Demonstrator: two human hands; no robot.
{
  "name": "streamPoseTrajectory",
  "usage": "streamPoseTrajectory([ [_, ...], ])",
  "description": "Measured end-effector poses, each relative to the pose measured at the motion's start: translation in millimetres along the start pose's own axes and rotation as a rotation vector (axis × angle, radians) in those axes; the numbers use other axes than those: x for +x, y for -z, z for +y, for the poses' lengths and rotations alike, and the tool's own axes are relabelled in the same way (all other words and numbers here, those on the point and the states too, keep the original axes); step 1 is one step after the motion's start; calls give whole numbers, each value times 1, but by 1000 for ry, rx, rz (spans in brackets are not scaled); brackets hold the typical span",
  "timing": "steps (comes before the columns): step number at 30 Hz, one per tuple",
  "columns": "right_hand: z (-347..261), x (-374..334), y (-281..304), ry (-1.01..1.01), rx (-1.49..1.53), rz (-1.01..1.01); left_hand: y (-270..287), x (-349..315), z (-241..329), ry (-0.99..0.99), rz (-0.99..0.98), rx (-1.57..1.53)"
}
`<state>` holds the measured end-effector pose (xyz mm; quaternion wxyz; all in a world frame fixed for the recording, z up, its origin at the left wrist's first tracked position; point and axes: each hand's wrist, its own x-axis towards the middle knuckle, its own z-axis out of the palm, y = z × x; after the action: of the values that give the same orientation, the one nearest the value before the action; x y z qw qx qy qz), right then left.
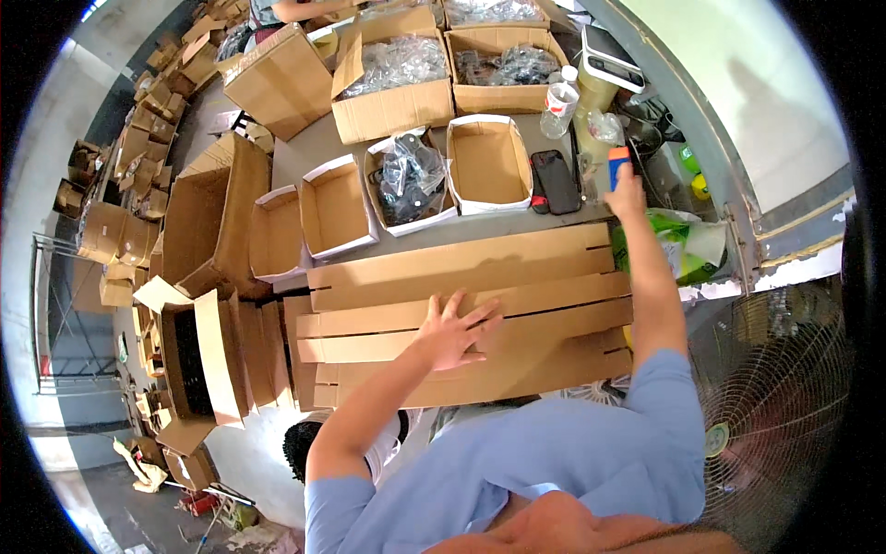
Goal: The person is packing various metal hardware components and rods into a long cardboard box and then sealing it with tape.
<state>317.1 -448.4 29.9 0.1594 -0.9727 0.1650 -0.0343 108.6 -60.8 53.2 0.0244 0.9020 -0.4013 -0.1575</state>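
- While the left hand (457, 331) lies on the cardboard (554, 342), fingers apart, that cardboard spans the worktop (517, 224) at the wearer's twelve o'clock.
- At the left hand's two o'clock, the right hand (627, 194) is clamped on an orange-blue block (617, 167).
- For steadiness, spread the left palm's pressure evenly; slipping seems likeliest.
- Keep the block clear of the phone (556, 183), at the left hand's one o'clock.

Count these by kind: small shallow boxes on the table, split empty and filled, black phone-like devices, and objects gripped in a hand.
Empty small boxes: 3
Filled small box: 1
Black phone-like device: 1
Orange-and-blue object in the right hand: 1
Total: 6
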Motion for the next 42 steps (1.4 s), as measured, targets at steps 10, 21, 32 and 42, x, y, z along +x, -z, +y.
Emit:
streamPoseTrajectory([
  [10,-85,-121,69,303,350,-752,-12,37,21,-95,239,74],
  [21,-136,-128,56,55,27,-864,-13,30,25,-94,279,10],
  [32,-94,-210,67,296,224,-569,-16,36,28,-66,257,56],
  [42,-33,-346,73,307,505,-462,-15,37,25,-50,270,74],
])
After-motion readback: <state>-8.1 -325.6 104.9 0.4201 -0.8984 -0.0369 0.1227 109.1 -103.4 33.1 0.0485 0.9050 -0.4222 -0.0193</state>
